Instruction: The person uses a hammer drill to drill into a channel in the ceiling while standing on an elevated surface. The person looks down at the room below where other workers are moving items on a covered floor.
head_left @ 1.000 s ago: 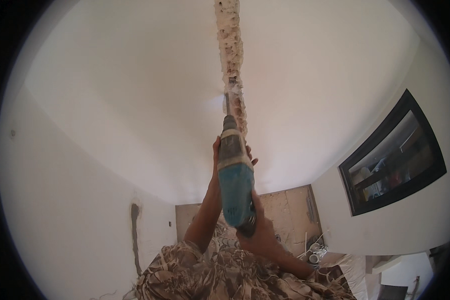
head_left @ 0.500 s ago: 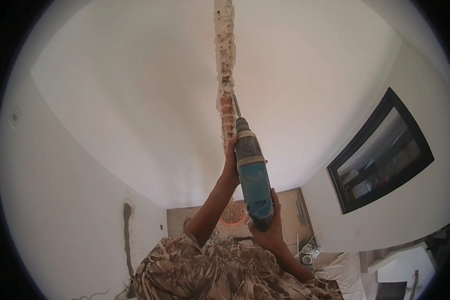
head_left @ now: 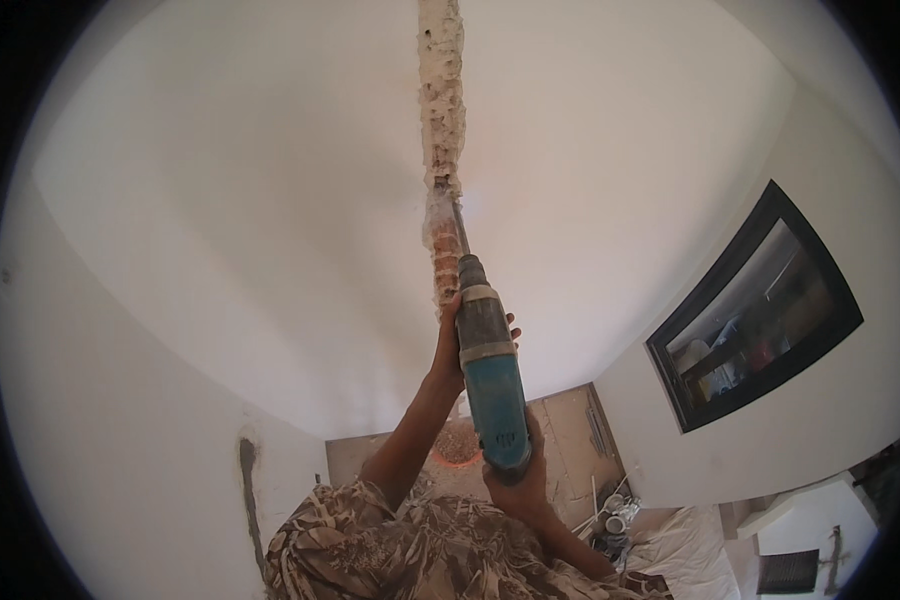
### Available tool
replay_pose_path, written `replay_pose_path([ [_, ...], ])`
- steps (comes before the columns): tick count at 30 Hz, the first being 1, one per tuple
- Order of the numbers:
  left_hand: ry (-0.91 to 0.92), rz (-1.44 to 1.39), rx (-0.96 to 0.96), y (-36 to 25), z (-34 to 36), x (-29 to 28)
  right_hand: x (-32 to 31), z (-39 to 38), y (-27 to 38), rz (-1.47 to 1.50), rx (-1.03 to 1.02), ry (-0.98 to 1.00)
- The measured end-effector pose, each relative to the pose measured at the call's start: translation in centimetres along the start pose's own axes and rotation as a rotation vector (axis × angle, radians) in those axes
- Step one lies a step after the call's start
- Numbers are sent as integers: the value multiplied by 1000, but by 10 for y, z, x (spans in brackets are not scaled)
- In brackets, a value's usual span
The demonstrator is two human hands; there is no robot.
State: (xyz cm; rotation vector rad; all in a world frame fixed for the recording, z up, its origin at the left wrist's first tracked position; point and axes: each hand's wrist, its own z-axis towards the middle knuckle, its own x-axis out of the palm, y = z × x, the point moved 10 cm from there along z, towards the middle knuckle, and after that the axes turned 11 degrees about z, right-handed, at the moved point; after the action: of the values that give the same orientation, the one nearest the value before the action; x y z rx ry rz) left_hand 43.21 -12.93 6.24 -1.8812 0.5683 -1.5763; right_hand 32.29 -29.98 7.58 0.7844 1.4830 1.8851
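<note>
A blue and dark grey rotary hammer drill [head_left: 494,395] points up and away from me, its long metal bit [head_left: 461,228] running to the chiselled groove [head_left: 442,110] in the white wall. Broken plaster lines the upper groove; red brick shows lower down, beside the bit. My left hand [head_left: 452,335] is wrapped under the drill's front body, with fingertips showing on its right side. At the rear end, my right hand [head_left: 522,485] grips the handle, which the drill body mostly hides. A pale haze of dust hangs where the bit meets the groove.
A black-framed window [head_left: 755,310] is set in the right wall. A second, greyish groove [head_left: 250,495] marks the left wall. Below lie a round reddish rubble heap [head_left: 457,442], cluttered tools [head_left: 615,518] and a pale sheet [head_left: 685,550].
The drill and both hands sit slightly lower and further left in view, as does the groove. Dust now shows at the bit's tip. Both hands keep their hold.
</note>
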Motion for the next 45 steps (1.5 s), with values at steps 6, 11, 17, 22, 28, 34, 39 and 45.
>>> replay_pose_path([
  [6,47,16,54,-13,14,-4,4,16,17,-29,-58,7],
  [11,33,-33,103,-27,32,15,-17,35,52,61,-54,21],
  [17,83,-122,148,-23,19,61,-48,30,85,238,23,77],
  [22,74,-214,163,-14,3,94,-68,15,129,64,-17,90],
  [28,203,-285,227,-45,21,134,-73,37,200,-83,-88,170],
  [34,266,-363,323,-91,48,141,-58,91,240,-284,-99,132],
  [39,230,-453,293,-102,61,135,-48,110,253,-421,-113,99],
  [45,234,-494,240,-110,72,145,-56,128,270,-369,-97,34],
])
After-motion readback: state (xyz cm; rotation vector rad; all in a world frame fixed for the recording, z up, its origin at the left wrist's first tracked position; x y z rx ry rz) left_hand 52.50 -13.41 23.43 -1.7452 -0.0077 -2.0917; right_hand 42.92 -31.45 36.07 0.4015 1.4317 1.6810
